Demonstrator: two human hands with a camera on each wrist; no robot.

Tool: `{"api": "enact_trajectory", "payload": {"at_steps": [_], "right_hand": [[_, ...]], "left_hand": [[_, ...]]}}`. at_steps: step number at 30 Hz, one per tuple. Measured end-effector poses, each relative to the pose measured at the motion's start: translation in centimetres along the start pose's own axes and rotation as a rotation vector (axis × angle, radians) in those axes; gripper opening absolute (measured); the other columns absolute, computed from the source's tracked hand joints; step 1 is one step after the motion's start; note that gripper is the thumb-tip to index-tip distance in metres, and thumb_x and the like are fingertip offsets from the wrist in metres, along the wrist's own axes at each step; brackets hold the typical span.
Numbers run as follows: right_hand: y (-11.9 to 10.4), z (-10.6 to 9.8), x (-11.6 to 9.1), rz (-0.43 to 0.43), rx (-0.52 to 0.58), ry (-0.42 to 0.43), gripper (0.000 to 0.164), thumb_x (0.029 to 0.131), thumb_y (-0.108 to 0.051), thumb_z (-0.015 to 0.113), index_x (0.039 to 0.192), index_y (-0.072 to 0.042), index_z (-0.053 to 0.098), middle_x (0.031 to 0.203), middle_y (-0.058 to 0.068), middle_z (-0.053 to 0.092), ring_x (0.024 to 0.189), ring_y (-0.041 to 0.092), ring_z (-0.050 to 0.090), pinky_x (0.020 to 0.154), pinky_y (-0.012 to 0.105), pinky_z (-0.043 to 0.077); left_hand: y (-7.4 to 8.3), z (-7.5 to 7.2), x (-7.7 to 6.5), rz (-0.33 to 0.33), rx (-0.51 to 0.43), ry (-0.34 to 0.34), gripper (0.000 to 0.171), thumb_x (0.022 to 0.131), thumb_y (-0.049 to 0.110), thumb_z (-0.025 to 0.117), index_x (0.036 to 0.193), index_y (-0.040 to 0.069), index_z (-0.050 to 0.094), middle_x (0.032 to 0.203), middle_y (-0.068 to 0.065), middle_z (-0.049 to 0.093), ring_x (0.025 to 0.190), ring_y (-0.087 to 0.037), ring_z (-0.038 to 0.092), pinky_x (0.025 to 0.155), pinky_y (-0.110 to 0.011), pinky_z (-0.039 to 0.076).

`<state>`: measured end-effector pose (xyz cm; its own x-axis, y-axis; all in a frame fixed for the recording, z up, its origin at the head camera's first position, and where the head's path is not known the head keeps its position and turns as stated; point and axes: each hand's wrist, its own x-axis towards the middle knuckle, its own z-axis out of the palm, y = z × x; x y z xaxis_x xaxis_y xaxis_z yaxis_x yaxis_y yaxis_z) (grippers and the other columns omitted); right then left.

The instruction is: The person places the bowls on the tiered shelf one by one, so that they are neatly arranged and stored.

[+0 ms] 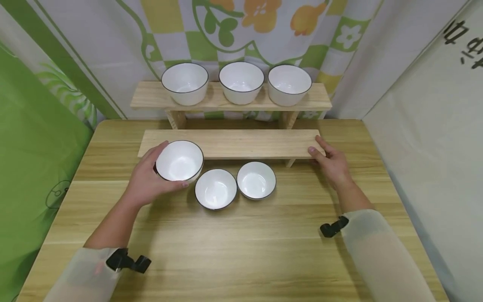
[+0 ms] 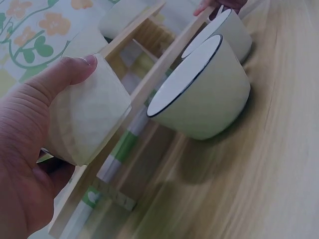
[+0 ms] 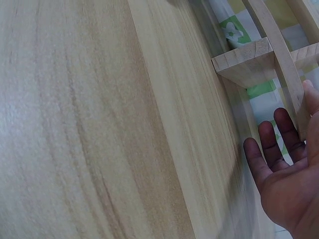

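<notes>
My left hand (image 1: 145, 182) grips a white bowl (image 1: 180, 160) with a dark rim, thumb on the near side and fingers round the far left. The bowl is over the left end of the lower wooden shelf board (image 1: 234, 144); whether it touches the board cannot be told. In the left wrist view the thumb presses the side of the held bowl (image 2: 87, 112). At the lower board's right end, my right hand (image 1: 333, 165) holds the edge between thumb and fingers. Two similar bowls, one left (image 1: 216, 189) and one right (image 1: 256, 180), stand on the table before the shelf.
Three more white bowls, left (image 1: 185, 84), middle (image 1: 241, 83) and right (image 1: 289, 85), stand on the upper shelf board (image 1: 151, 94). A patterned curtain (image 1: 203, 42) hangs behind. The wooden table (image 1: 234, 251) extends forward, with a pale wall sheet (image 1: 434, 138) at the right.
</notes>
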<state>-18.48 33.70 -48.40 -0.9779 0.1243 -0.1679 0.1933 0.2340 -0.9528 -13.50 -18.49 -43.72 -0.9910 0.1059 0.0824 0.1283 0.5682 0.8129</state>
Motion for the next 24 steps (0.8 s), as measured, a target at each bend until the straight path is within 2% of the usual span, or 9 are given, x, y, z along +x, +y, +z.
{"api": "enact_trajectory", "payload": {"at_steps": [4,8,14,20,24], "right_hand": [[0.0,0.1,-0.1,0.008,-0.006,0.013,0.069,0.097,-0.039,0.074,0.157,-0.022,0.045,0.169,0.002,0.027,0.099,-0.004,0.065,0.087,0.019,0.056],[0.1,0.0,-0.2,0.006,-0.011,0.016,0.069,0.096,-0.041,0.075,0.157,-0.024,0.045,0.169,0.002,0.026,0.107,0.000,0.064,0.087,0.017,0.055],[0.0,-0.1,-0.4,0.008,-0.052,0.013,0.071,0.095,-0.045,0.075,0.157,-0.026,0.044,0.169,0.007,0.025,0.096,0.008,0.071,0.086,0.019,0.056],[0.0,-0.1,-0.4,0.003,-0.085,0.032,0.072,0.094,-0.050,0.074,0.157,-0.028,0.045,0.168,0.008,0.028,0.097,0.004,0.066,0.080,0.017,0.056],[0.0,-0.1,-0.3,0.008,-0.087,0.041,0.072,0.094,-0.050,0.074,0.156,-0.028,0.046,0.168,0.007,0.029,0.095,0.002,0.064,0.076,0.014,0.053]], "left_hand": [[0.8,0.3,0.5,-0.017,-0.009,-0.008,0.123,0.058,0.038,0.105,0.160,0.015,0.040,0.159,-0.012,0.041,0.139,-0.037,0.046,0.111,-0.059,0.040],[1.4,0.7,1.0,-0.031,-0.040,-0.016,0.123,0.059,0.036,0.104,0.161,0.014,0.039,0.160,-0.013,0.040,0.140,-0.037,0.044,0.113,-0.058,0.039],[2.2,1.4,1.6,-0.029,-0.060,-0.021,0.121,0.061,0.035,0.104,0.161,0.018,0.039,0.159,-0.012,0.040,0.140,-0.035,0.045,0.113,-0.055,0.039],[3.1,2.1,2.5,-0.013,-0.098,-0.032,0.110,0.062,0.039,0.103,0.156,0.028,0.047,0.157,-0.005,0.042,0.137,-0.030,0.046,0.110,-0.055,0.042],[3.5,2.5,3.0,-0.021,-0.093,-0.044,0.112,0.062,0.041,0.102,0.157,0.026,0.045,0.160,-0.004,0.039,0.139,-0.030,0.045,0.110,-0.056,0.041]]}}
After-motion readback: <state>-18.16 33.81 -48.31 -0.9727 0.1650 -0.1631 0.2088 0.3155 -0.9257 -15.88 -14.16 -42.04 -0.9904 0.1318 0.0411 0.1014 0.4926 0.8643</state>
